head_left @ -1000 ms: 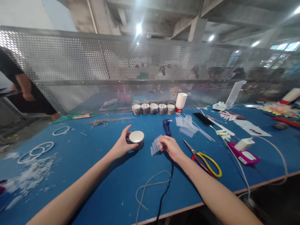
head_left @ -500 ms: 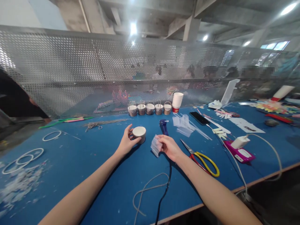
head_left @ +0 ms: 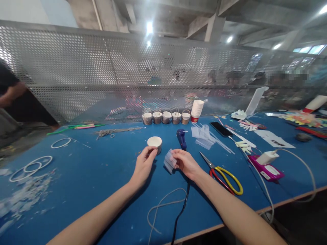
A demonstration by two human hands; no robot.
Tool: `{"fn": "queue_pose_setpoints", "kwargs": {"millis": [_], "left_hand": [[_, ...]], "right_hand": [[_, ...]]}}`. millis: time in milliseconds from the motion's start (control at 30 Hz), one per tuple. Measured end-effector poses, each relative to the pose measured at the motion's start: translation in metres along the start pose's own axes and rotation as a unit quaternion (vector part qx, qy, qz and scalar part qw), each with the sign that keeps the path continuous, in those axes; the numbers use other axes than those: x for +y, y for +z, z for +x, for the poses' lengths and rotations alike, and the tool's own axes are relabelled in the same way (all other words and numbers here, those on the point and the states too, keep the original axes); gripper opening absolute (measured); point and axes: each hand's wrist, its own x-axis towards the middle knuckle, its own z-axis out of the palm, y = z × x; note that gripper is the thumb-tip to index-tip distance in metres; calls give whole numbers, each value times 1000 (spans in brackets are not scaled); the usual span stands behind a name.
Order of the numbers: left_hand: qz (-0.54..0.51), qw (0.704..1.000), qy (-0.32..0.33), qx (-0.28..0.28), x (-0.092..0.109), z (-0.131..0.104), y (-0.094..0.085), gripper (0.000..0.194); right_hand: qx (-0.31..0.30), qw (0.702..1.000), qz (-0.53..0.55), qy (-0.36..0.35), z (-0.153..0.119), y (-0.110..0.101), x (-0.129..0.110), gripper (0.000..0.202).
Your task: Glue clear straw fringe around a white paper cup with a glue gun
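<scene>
Right grip: thumb and fingers of the right hand (head_left: 186, 164) pressed together, pinching a small piece of clear film (head_left: 169, 162); the film projects to the left of the fingertips, above the surface (head_left: 109, 170).
Left grip: thumb and fingers of the left hand (head_left: 145, 165) drawn close together at the near side of the cup (head_left: 154, 141); whether the tips meet, or touch the cup, cannot be told.
Cup: upright on the blue surface, white inside, its mouth upward; the fingertips of the left hand overlap its near rim in this view.
Between hands: a narrow gap, with the film on its right side.
Glue gun (head_left: 181, 137): blue, just beyond the right hand; a black cord (head_left: 176, 219) runs toward the near edge.
Scissors (head_left: 217, 170): right of the right hand, with one red and one yellow handle.
Clear sheets (head_left: 204, 136): loosely piled beyond the scissors, left of the phone (head_left: 221, 129).
Back row: five small buckets (head_left: 166, 118) side by side, with a cup stack (head_left: 197, 110) at their right end.
Left side: white rings (head_left: 32, 166) and pale scraps (head_left: 28, 194).
Behind: a perforated metal screen (head_left: 76, 68).
Far left: part of a person (head_left: 12, 93) in dark clothing.
</scene>
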Motion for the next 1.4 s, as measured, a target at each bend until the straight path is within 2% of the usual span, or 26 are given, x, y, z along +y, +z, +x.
{"fn": "queue_pose_setpoints", "kwargs": {"millis": [100,233,400,567,933,1100,1267,1400], "left_hand": [[-6,999,-25,-31,-2,-9,11,28],[-7,997,-47,-55,-6,-12,14,35],[-2,994,-64,-84,-9,-13,14,28],[-12,995,-63,-76,-12,-15,17,19],[-134,981,-130,-57,-11,-11,17,23],[-176,970,-162,-52,-14,-8,16,26],[-185,958,-205,-80,-19,-3,14,35],[-169,946,-249,-123,-19,3,11,39]], "right_hand": [[4,1000,-4,0,0,1,1,19],[-1,1000,-10,3,0,2,2,21],[-7,1000,-11,6,-1,3,3,22],[-3,1000,-5,4,-2,2,3,21],[44,999,-1,4,4,-2,5,27],[65,998,-3,-4,6,-5,5,23],[75,997,-29,0,9,-8,8,12],[78,996,-51,4,11,-10,9,15]]}}
